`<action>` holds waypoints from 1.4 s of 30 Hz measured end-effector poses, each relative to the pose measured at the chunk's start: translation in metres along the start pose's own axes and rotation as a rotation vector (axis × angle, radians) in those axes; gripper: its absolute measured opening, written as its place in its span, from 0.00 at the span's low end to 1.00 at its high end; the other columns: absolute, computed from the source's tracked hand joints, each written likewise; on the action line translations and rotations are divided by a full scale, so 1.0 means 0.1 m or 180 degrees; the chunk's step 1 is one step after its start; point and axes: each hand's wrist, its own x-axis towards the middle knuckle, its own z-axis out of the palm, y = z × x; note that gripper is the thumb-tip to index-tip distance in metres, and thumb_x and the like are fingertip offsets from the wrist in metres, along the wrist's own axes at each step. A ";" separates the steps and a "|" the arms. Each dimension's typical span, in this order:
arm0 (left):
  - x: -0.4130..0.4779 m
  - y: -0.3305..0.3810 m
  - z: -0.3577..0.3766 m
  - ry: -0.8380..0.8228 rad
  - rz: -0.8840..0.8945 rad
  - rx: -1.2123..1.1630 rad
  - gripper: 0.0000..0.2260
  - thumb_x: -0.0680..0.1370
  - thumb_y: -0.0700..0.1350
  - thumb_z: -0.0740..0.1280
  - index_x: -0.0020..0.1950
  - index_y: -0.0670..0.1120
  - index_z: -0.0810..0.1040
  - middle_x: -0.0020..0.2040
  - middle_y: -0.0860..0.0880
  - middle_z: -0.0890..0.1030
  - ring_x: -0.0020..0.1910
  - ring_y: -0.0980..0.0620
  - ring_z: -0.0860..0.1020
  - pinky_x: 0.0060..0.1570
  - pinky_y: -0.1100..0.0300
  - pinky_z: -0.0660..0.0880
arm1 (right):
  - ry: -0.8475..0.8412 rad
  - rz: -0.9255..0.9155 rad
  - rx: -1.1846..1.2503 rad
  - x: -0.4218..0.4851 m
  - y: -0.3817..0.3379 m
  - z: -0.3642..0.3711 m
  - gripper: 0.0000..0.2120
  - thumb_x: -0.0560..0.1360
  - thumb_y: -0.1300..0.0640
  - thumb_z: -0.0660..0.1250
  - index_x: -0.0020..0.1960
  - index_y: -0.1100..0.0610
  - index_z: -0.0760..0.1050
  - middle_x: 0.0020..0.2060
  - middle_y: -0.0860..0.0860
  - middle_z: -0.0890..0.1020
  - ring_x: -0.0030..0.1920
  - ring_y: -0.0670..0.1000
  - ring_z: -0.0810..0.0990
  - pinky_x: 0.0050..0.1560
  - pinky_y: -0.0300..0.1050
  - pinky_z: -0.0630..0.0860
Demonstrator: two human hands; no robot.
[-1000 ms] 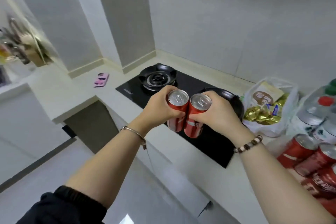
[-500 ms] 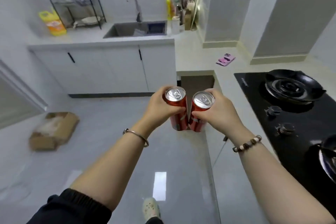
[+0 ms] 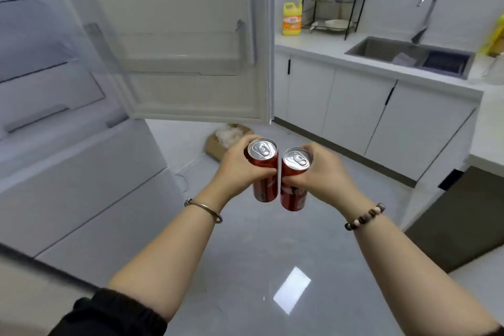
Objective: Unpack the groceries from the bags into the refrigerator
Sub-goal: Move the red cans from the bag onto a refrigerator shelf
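I hold two upright red soda cans side by side over the floor. My left hand (image 3: 236, 165) grips the left can (image 3: 264, 172); my right hand (image 3: 319, 172) grips the right can (image 3: 294, 180). Both silver tops face up and the cans stand a small gap apart. The white refrigerator (image 3: 81, 177) stands at the left with its upper door (image 3: 191, 35) swung open ahead of me. A clear door shelf (image 3: 177, 54) on that door looks bare. The inner shelves at the far left are blurred.
A cardboard box (image 3: 221, 139) sits on the grey floor beyond the cans, under the open door. White cabinets (image 3: 354, 114) with a sink (image 3: 409, 53), faucet, dish rack (image 3: 334, 8) and yellow detergent bottle (image 3: 291, 19) run along the right. A dark recess (image 3: 463, 215) lies lower right.
The view has swung left from the stove and grocery bags past the sink to the open refrigerator. Both hands kept hold of the cans, which have drawn slightly apart.
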 end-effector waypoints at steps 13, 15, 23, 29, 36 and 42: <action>0.03 -0.97 -2.21 0.1347 -0.0610 0.0335 0.26 0.60 0.42 0.78 0.52 0.61 0.74 0.47 0.61 0.81 0.48 0.65 0.79 0.49 0.67 0.75 | -0.0850 -0.0939 0.0083 1.06 -1.55 1.90 0.27 0.58 0.52 0.76 0.55 0.51 0.75 0.46 0.45 0.81 0.48 0.46 0.79 0.46 0.42 0.76; 0.06 -1.05 -2.44 0.1575 -0.0656 0.0254 0.25 0.61 0.42 0.78 0.53 0.59 0.75 0.47 0.61 0.80 0.46 0.68 0.78 0.46 0.72 0.73 | -0.0921 -0.1014 0.0142 1.17 -1.75 2.13 0.27 0.58 0.51 0.76 0.56 0.50 0.73 0.45 0.43 0.80 0.48 0.47 0.79 0.48 0.46 0.77; 0.34 -1.31 -3.27 0.2464 -0.0630 0.0121 0.24 0.63 0.37 0.77 0.54 0.54 0.75 0.47 0.60 0.80 0.43 0.69 0.77 0.41 0.76 0.72 | -0.1291 -0.1345 0.0520 1.77 -2.51 2.90 0.29 0.61 0.55 0.78 0.55 0.48 0.65 0.45 0.42 0.77 0.48 0.46 0.78 0.49 0.47 0.76; 0.70 -1.43 -3.90 0.2992 -0.0683 0.0123 0.29 0.65 0.39 0.78 0.63 0.51 0.74 0.54 0.56 0.78 0.50 0.61 0.78 0.45 0.74 0.73 | -0.1576 -0.1606 0.0772 2.25 -2.99 3.39 0.26 0.62 0.57 0.78 0.54 0.50 0.68 0.43 0.40 0.77 0.46 0.45 0.78 0.45 0.41 0.73; 0.88 -1.59 -4.46 0.3531 -0.0673 0.0112 0.25 0.66 0.41 0.77 0.61 0.49 0.76 0.51 0.56 0.80 0.48 0.58 0.79 0.43 0.73 0.73 | -0.1648 -0.1664 0.1218 2.51 -3.43 3.81 0.29 0.61 0.60 0.78 0.56 0.47 0.68 0.45 0.40 0.78 0.47 0.42 0.78 0.45 0.39 0.75; 1.00 -1.64 -5.03 0.3843 -0.0384 0.0158 0.22 0.66 0.39 0.77 0.57 0.51 0.76 0.49 0.56 0.81 0.46 0.62 0.79 0.44 0.71 0.75 | -0.1464 -0.1778 0.1577 2.66 -3.94 4.15 0.28 0.60 0.61 0.78 0.54 0.47 0.70 0.43 0.39 0.78 0.45 0.37 0.77 0.44 0.35 0.73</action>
